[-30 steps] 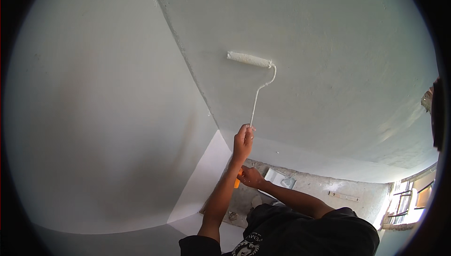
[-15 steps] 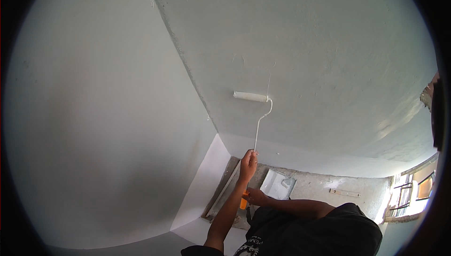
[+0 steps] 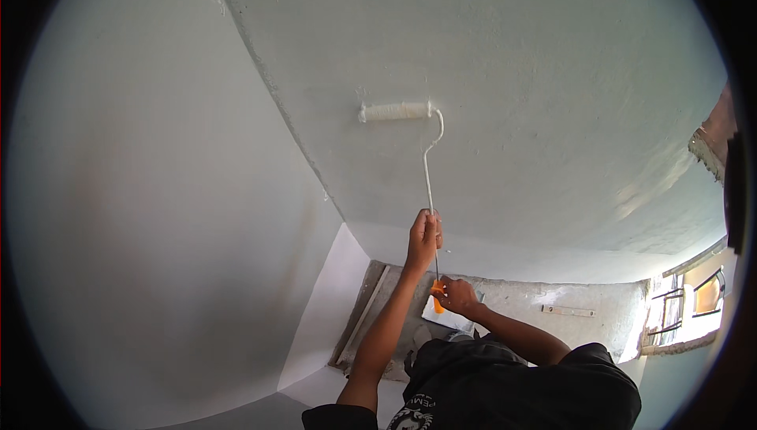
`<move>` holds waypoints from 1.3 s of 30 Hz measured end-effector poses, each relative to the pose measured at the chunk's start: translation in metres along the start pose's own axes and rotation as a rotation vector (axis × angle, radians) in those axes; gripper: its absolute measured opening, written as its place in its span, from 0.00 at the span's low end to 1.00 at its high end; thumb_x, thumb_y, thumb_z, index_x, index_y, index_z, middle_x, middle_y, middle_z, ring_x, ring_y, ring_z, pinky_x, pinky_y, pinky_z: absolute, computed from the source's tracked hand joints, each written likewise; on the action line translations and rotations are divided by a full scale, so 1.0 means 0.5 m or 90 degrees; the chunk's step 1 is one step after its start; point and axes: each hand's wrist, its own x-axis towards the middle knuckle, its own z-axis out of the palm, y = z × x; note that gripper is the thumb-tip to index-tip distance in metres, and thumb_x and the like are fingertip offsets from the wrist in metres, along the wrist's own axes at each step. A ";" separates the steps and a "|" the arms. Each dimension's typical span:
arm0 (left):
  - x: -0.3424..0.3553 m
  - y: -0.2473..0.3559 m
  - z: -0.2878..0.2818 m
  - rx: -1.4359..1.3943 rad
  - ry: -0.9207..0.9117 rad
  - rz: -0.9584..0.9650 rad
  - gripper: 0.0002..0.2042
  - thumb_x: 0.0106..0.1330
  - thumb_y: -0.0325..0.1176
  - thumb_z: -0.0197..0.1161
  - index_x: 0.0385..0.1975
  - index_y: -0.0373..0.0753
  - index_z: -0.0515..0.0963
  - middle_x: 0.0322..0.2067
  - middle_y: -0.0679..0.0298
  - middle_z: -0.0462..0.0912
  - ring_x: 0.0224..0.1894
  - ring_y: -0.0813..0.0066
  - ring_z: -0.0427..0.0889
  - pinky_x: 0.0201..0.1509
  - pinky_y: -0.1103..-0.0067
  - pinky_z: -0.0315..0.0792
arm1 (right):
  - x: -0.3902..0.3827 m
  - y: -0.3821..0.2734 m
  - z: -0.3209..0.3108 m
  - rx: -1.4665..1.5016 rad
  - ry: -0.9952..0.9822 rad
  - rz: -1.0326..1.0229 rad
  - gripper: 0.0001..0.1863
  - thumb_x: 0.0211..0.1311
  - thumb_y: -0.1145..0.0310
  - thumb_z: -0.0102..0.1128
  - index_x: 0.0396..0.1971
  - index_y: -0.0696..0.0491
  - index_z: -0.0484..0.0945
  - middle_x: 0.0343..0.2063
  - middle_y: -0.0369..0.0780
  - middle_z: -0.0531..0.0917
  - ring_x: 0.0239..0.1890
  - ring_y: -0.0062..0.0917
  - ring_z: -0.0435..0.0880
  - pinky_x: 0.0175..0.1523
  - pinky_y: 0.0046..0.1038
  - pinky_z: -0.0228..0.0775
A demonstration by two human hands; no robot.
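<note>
A paint roller (image 3: 396,111) with a white sleeve lies level against the grey wall surface (image 3: 520,114). Its thin bent metal rod (image 3: 428,173) runs down to an orange handle (image 3: 438,304). Partway along the rod, my left hand (image 3: 424,234) is closed around it. Lower down, my right hand (image 3: 457,296) has its fingers wrapped about the orange handle. Faint ridges of wet paint show beside the sleeve's ends. Behind my right hand, a white paint tray (image 3: 449,319) rests on the floor, partly hidden by my hand and clothing.
A smooth grey wall (image 3: 165,193) meets the rolled surface along a rough seam at left. On the dusty floor lies a bar-shaped level (image 3: 568,311), with a long strip (image 3: 361,315) at left. A barred window opening (image 3: 686,312) is at right, below a broken edge (image 3: 710,146).
The roller has moved up the wall and slightly left. Both my hands have risen with it, my right hand and the orange handle now in front of the paint tray.
</note>
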 end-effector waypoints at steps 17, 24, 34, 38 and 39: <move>0.013 0.046 0.164 -0.072 0.048 0.001 0.16 0.76 0.50 0.43 0.33 0.45 0.61 0.17 0.74 0.55 0.15 0.85 0.53 0.20 0.83 0.55 | -0.133 0.113 -0.244 -0.044 0.103 -0.059 0.25 0.55 0.42 0.63 0.26 0.53 0.79 0.16 0.44 0.81 0.24 0.43 0.83 0.31 0.40 0.75; 0.025 0.034 0.277 -0.179 0.021 0.021 0.14 0.77 0.50 0.41 0.34 0.48 0.61 0.18 0.74 0.54 0.17 0.83 0.52 0.24 0.81 0.56 | -0.213 0.222 -0.316 0.226 0.214 -0.099 0.22 0.54 0.57 0.71 0.19 0.57 0.70 0.12 0.41 0.70 0.16 0.30 0.68 0.25 0.31 0.63; -0.130 -0.276 0.471 -0.279 -0.002 -0.127 0.14 0.75 0.52 0.43 0.34 0.48 0.62 0.19 0.73 0.55 0.18 0.82 0.56 0.25 0.80 0.61 | -0.503 0.488 -0.202 0.305 0.208 0.058 0.22 0.53 0.61 0.73 0.17 0.57 0.67 0.12 0.37 0.69 0.17 0.16 0.63 0.22 0.25 0.59; -0.195 -0.354 0.520 -0.248 0.002 -0.193 0.14 0.75 0.51 0.43 0.34 0.48 0.61 0.20 0.73 0.56 0.18 0.82 0.58 0.25 0.78 0.66 | -0.596 0.543 -0.159 0.283 0.199 0.073 0.22 0.53 0.62 0.73 0.17 0.57 0.68 0.12 0.37 0.69 0.17 0.15 0.63 0.21 0.24 0.58; -0.209 -0.365 0.532 -0.229 0.009 -0.189 0.15 0.76 0.51 0.42 0.33 0.48 0.60 0.19 0.73 0.56 0.17 0.82 0.58 0.24 0.79 0.66 | -0.616 0.548 -0.152 0.315 0.184 0.089 0.21 0.53 0.62 0.73 0.17 0.57 0.68 0.11 0.35 0.69 0.17 0.14 0.63 0.21 0.24 0.57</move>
